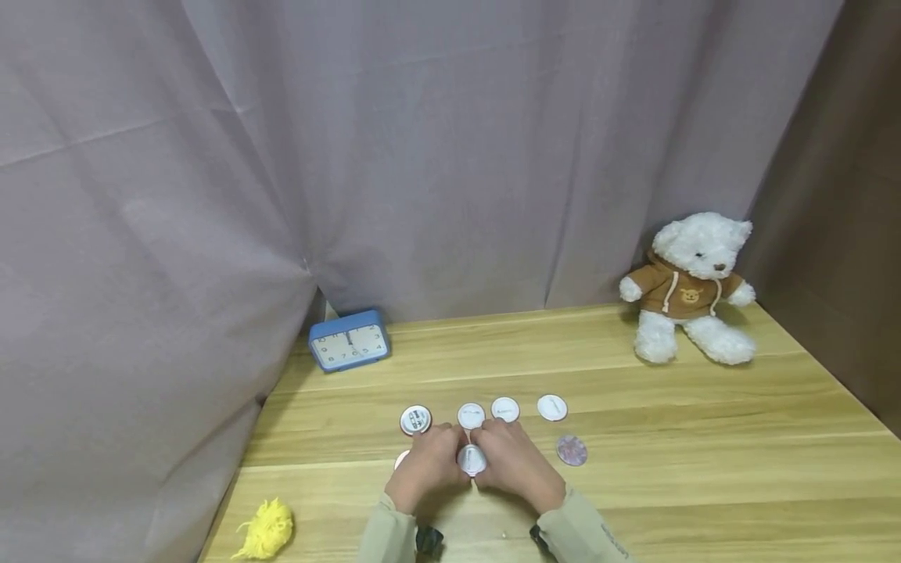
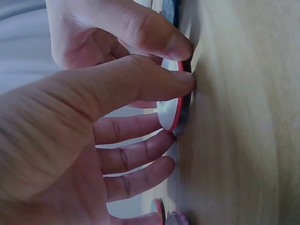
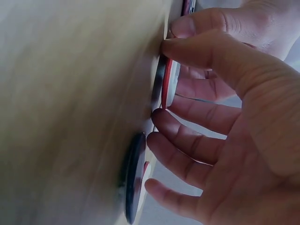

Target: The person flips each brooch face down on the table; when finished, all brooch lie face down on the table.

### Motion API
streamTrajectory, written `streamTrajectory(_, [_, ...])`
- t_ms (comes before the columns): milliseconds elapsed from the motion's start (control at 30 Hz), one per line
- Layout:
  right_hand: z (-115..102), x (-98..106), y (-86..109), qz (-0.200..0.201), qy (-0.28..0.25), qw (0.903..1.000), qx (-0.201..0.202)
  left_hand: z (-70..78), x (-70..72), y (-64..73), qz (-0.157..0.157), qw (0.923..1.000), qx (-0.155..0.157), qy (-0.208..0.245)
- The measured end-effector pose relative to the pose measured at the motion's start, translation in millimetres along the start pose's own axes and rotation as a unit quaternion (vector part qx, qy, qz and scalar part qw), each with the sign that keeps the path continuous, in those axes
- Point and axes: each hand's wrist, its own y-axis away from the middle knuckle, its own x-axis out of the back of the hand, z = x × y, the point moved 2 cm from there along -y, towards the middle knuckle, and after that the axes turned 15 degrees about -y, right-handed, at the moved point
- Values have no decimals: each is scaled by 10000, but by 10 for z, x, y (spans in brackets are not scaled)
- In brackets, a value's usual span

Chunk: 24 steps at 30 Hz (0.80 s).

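A round flat disc (image 1: pixel 472 460) with a white printed face and a red rim is between my two hands, low over the wooden tabletop. My left hand (image 1: pixel 438 457) pinches its left side with thumb and fingers. On the opposite side my right hand (image 1: pixel 514 461) does the same. Seen from the left wrist, both thumbs meet at the near edge of the disc (image 2: pixel 169 110), which tilts. Just beyond the hands lie similar white discs, one (image 1: pixel 472 415) and another (image 1: pixel 505 410). A disc with dark print (image 1: pixel 416 420) lies by my left fingers.
Right of the hands lie a white disc (image 1: pixel 552 407) and a purplish patterned disc (image 1: pixel 572 450). Another disc (image 1: pixel 401 458) is partly hidden by the left hand. A blue clock (image 1: pixel 349 342), a white teddy bear (image 1: pixel 693 293) and yellow yarn (image 1: pixel 267 530) stand farther out.
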Motion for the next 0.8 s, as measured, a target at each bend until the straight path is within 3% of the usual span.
streamTrajectory(233, [-27,18,31,-279,-239,9989,-302,38,19,8,-104,9998,144,-2])
streamTrajectory(533, [-10,73,36,-469,-409,9972,-408,64,30,65,-98,9991,313,-270])
streamTrajectory(800, [110,286,128,-464,-271,9953,-809,177,38,-74,-72,9997,131,-168])
